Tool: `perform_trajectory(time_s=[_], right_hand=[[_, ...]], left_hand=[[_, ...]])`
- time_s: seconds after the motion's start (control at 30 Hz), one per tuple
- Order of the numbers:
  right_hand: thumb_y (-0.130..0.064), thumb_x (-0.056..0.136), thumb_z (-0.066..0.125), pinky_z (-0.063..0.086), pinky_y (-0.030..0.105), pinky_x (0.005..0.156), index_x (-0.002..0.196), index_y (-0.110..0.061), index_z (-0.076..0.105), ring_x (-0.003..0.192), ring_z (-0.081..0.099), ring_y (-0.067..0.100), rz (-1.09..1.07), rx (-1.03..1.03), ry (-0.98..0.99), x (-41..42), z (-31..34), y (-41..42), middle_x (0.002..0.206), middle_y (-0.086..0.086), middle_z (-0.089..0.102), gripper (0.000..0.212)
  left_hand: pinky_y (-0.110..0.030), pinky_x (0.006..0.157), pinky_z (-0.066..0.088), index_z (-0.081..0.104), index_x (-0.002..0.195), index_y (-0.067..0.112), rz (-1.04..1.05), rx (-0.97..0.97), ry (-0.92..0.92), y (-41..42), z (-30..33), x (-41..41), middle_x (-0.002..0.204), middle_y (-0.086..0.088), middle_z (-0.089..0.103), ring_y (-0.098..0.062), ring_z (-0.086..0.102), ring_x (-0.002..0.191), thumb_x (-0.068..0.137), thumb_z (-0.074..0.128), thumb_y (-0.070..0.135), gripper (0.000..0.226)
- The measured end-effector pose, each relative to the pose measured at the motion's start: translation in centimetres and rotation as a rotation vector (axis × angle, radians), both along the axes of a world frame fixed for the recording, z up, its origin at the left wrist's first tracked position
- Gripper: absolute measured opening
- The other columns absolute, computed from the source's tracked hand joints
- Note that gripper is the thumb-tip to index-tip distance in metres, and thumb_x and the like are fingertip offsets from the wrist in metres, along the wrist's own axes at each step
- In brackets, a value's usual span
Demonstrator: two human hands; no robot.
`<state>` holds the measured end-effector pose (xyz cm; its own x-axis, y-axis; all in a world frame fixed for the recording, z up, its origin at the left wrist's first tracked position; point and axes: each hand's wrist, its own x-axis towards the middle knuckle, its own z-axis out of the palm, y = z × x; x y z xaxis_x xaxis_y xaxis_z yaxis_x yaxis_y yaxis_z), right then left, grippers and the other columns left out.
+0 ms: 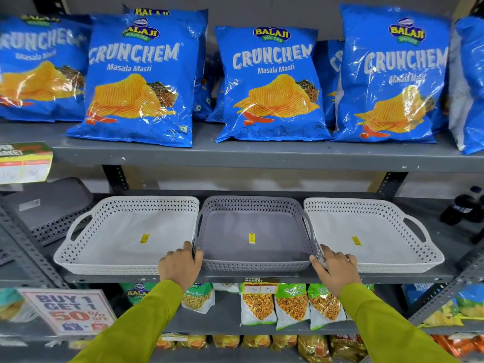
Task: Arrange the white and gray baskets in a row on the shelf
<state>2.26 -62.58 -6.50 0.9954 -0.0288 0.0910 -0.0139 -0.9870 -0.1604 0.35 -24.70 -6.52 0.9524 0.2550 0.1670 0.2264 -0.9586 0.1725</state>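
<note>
Three shallow perforated baskets stand side by side on the middle shelf (pixel 235 279). A white basket (pixel 110 247) is on the left, a gray basket (pixel 251 224) in the middle, and a second white basket (pixel 379 247) on the right. My left hand (pixel 180 265) grips the gray basket's front left corner. My right hand (pixel 335 268) grips its front right corner. Each basket has a small yellow sticker on its floor. The left white one looks like a stack of nested baskets.
Blue chip bags (pixel 269 82) fill the shelf above. Dark gray baskets (pixel 44 208) lean at the far left of the middle shelf, dark bottles (pixel 463 208) stand at its far right. Snack packets (pixel 290 305) and a promo sign (pixel 68 310) sit below.
</note>
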Motion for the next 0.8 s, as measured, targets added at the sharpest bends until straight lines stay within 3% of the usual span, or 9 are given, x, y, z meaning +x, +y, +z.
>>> perform_trajectory(time_s=[0.27, 0.47, 0.57, 0.67, 0.8], right_hand=[[-0.07, 0.072, 0.004, 0.023, 0.045, 0.106, 0.136, -0.019, 0.042, 0.113, 0.054, 0.027, -0.012, 0.03, 0.02, 0.1, 0.0, 0.0, 0.107, 0.007, 0.07, 0.091], [-0.068, 0.074, 0.006, 0.006, 0.055, 0.117, 0.139, -0.021, 0.039, 0.125, 0.046, 0.026, -0.074, 0.017, 0.096, -0.1, 0.5, 0.7, 0.121, 0.007, 0.065, 0.086], [-0.058, 0.084, 0.017, -0.005, 0.06, 0.115, 0.139, -0.019, 0.039, 0.131, 0.04, 0.026, -0.126, -0.016, 0.099, -0.3, 0.8, 1.5, 0.13, 0.005, 0.059, 0.071], [-0.049, 0.094, 0.027, -0.005, 0.062, 0.115, 0.141, -0.017, 0.037, 0.135, 0.035, 0.025, -0.183, -0.046, 0.086, -0.7, 1.1, 2.7, 0.138, 0.004, 0.052, 0.057], [-0.05, 0.096, 0.024, -0.008, 0.06, 0.117, 0.148, -0.017, 0.023, 0.145, 0.023, 0.02, -0.258, -0.03, -0.003, -1.8, 1.0, 4.5, 0.154, 0.002, 0.033, 0.062]], left_hand=[[-0.036, 0.071, 0.051, 0.052, 0.112, 0.014, -0.014, -0.01, -0.002, 0.1, 0.0, 0.0, 0.094, -0.013, 0.073, -0.033, 0.066, 0.089, 0.095, 0.029, 0.044, 0.041], [-0.038, 0.075, 0.051, 0.051, 0.112, 0.014, -0.042, -0.033, 0.046, 0.3, 0.2, 0.2, 0.1, -0.012, 0.073, -0.033, 0.065, 0.095, 0.095, 0.027, 0.048, 0.045], [-0.039, 0.077, 0.051, 0.05, 0.114, 0.013, -0.08, -0.046, 0.073, 0.6, 0.6, 0.3, 0.105, -0.014, 0.071, -0.034, 0.065, 0.1, 0.095, 0.025, 0.05, 0.048], [-0.04, 0.08, 0.051, 0.05, 0.116, 0.012, -0.103, -0.054, 0.118, 1.1, 1.1, 0.3, 0.108, -0.013, 0.07, -0.034, 0.065, 0.101, 0.095, 0.024, 0.054, 0.054], [-0.043, 0.086, 0.051, 0.045, 0.127, 0.013, -0.151, -0.202, 0.114, 1.6, 1.8, 0.0, 0.121, -0.012, 0.063, -0.035, 0.062, 0.108, 0.093, 0.025, 0.06, 0.061]])
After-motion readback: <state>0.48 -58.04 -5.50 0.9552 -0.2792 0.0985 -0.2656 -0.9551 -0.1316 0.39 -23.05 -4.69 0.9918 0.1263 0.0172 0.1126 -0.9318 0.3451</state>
